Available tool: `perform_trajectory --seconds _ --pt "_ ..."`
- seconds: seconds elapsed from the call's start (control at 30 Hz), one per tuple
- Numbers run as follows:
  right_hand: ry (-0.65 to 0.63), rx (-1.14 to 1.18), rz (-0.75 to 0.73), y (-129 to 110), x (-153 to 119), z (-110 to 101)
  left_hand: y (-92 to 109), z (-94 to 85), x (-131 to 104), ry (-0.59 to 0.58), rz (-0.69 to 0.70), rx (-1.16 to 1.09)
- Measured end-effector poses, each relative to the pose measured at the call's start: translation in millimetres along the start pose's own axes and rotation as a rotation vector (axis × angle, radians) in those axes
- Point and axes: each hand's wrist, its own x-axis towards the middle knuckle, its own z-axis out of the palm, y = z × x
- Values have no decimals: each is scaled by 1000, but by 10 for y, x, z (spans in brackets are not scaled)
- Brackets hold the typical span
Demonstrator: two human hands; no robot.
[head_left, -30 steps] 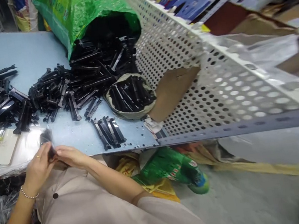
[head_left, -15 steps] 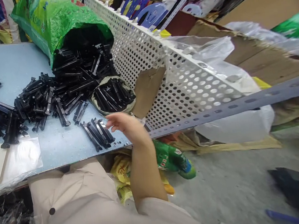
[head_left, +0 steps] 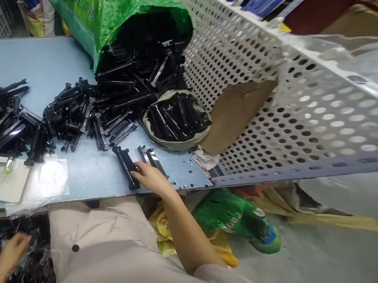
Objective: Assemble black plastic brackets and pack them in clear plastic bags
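Observation:
My right hand (head_left: 152, 177) is closed around the near side of a couple of long black plastic parts (head_left: 125, 167), which lie side by side close to the table's front edge. Just right of them, more black parts (head_left: 151, 158) rest on the blue table (head_left: 88, 174), partly behind my fingers. Low on the left, my left hand (head_left: 14, 250) hovers over a heap of dark pieces and clear plastic (head_left: 29, 281) below table height. Its fingers are blurred, so their grip is unclear.
A green sack (head_left: 128, 9) spills black parts (head_left: 79, 110) across the table. A round cloth-rimmed container (head_left: 178, 143) holds more. A perforated white panel (head_left: 234, 60) and brown cardboard (head_left: 237, 111) border the right. A pale board (head_left: 1, 182) lies left beside clear plastic bags (head_left: 50, 179).
The view has swung, shifting the scene rightward. My right hand has closed on part of the small group of black parts, now split in two. My left hand has come into view at lower left.

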Motion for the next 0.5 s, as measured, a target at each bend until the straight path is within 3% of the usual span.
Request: perform_trajectory --seconds 0.07,0.17,0.23,0.33,0.5 --pt "-70 379 -79 -66 49 137 348 231 313 36 160 -5" --pt "-241 810 -135 -227 57 357 1036 565 718 342 392 149" --pt "-319 926 -136 -317 25 455 1347 700 947 435 448 210" --pt "-367 1012 -123 -390 -30 523 1409 693 1206 396 377 65" --pt "-459 1139 -123 -590 -13 636 1094 458 1342 213 96 -632"
